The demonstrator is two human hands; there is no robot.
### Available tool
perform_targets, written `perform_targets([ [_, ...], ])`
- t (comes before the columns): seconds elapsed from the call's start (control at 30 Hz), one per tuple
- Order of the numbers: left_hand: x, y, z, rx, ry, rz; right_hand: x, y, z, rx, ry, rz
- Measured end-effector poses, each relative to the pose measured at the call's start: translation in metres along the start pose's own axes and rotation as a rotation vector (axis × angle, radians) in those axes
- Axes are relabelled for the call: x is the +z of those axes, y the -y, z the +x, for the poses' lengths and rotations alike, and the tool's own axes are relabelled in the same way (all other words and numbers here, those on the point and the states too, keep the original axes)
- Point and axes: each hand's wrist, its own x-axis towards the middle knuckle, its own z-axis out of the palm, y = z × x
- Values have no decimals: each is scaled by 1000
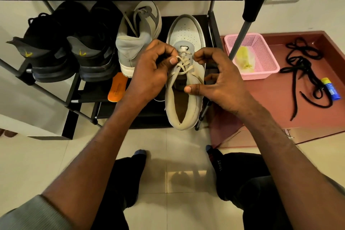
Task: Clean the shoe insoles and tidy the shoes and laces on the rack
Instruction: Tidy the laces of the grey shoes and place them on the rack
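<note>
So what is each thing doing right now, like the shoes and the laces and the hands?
Left hand: pinching the beige lace.
Right hand: fingers curled, thumb on the shoe's collar.
Beige shoe: on the rack, partly laced, untied.
Beige lace: threaded through eyelets, ends loose.
Grey shoe: on the rack, lace loose.
Black shoes: side by side on the rack.
Orange insole: out of a shoe, on the shelf.
Black laces: tangled on the floor.
Pink basket: upright on the floor.

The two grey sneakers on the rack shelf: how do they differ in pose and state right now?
The right grey sneaker lies flat, toe pointing away, while the left grey sneaker is tipped up with its heel toward the camera. The left hand pinches the right sneaker's lace and the right hand touches its side; the left sneaker is untouched, its laces loose. Both share grey uppers and pale soles.
</note>
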Motion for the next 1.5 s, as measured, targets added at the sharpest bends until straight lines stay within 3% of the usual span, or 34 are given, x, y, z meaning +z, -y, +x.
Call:
perform_targets([
  [0.17,-8,5,-5,-71,148,-198,0,0,2,8,-13,53],
  [0.27,-17,8,-20,-63,237,-22,-1,1,3,2,-16,73],
  [0.5,9,-7,-29,31,35,278,-5,0,7,-19,48,99],
  [0.63,10,-8,-30,48,7,303,9,1,16,11,-128,82],
  [0.8,13,-9,-34,36,-28,317,25,10,24,-2,-220,-54],
  [1.07,17,-20,-38,15,-49,428,21,18,21,9,-209,-106],
  [1.3,18,-18,-37,-23,-115,384,11,14,18,17,-144,-36],
  [1.5,19,-17,-37,-2,-117,397,17,15,21,20,-218,-84],
])
